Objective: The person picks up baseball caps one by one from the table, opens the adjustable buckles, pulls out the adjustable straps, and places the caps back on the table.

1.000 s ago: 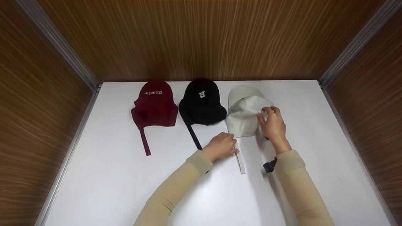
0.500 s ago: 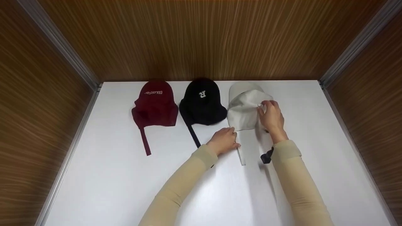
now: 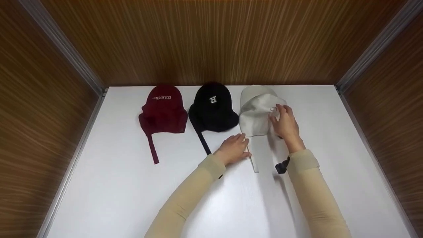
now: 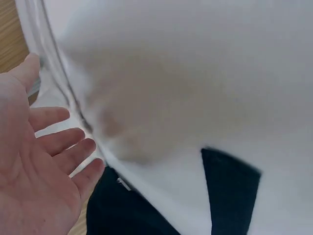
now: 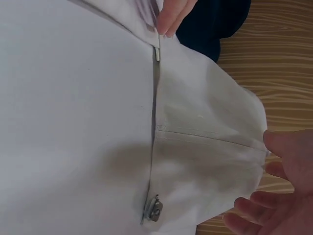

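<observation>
A cream-white baseball cap lies at the right of a row of caps, its crown folded over. My right hand is at the crown's right side by the top button, thumb and fingers relaxed and slightly apart. In the right wrist view that thumb touches the cap at the end of a seam. My left hand rests at the cap's lower left corner, over the start of its white strap. The left wrist view has the left fingers spread along an edge. A metal buckle sits on the cap's rim.
Left of the white cap lie a black cap with a white letter and a maroon cap with white lettering. Their straps trail toward me. The white table is bounded by wood-patterned panels behind and at both sides.
Both hands have pushed the white cap away from me, toward the back edge, level with the other caps. Over the last half second it has barely moved, and the right fingers have eased apart.
</observation>
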{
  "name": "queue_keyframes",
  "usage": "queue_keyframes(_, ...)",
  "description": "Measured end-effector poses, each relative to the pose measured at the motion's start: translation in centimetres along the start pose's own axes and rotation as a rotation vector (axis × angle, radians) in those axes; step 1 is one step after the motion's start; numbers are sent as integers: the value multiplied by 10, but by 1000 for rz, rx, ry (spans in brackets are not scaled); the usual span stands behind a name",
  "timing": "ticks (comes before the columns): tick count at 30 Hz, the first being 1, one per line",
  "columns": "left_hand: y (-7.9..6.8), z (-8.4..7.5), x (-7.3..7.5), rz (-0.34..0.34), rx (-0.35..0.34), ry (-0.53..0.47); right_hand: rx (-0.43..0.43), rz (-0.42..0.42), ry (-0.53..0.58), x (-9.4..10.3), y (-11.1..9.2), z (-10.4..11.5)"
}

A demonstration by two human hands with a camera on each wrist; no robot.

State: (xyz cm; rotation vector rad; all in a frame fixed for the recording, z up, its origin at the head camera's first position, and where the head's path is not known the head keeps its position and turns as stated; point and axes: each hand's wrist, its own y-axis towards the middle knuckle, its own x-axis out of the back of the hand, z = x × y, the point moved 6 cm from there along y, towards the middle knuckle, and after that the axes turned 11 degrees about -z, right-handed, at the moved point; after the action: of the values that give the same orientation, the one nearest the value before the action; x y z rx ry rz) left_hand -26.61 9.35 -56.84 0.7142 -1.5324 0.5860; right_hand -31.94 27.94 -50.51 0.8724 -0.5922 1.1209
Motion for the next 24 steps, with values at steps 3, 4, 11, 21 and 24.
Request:
queue_keyframes(3,-8,1,5,-29,10,-36,26,56,-7,3,-6,3)
queue_keyframes(4,-12,2,8,-43,10,-49,35,77,-8,4,-7,5)
queue_keyframes(11,-42,22,30,-206,34,-62,113,201,-58,16,-26,14)
queue_keyframes(21,-94,78,49,-344,150,-89,222,251,-133,28,-61,17)
queue_keyframes(24,-107,94,56,-390,196,-98,220,239,-138,29,-69,12)
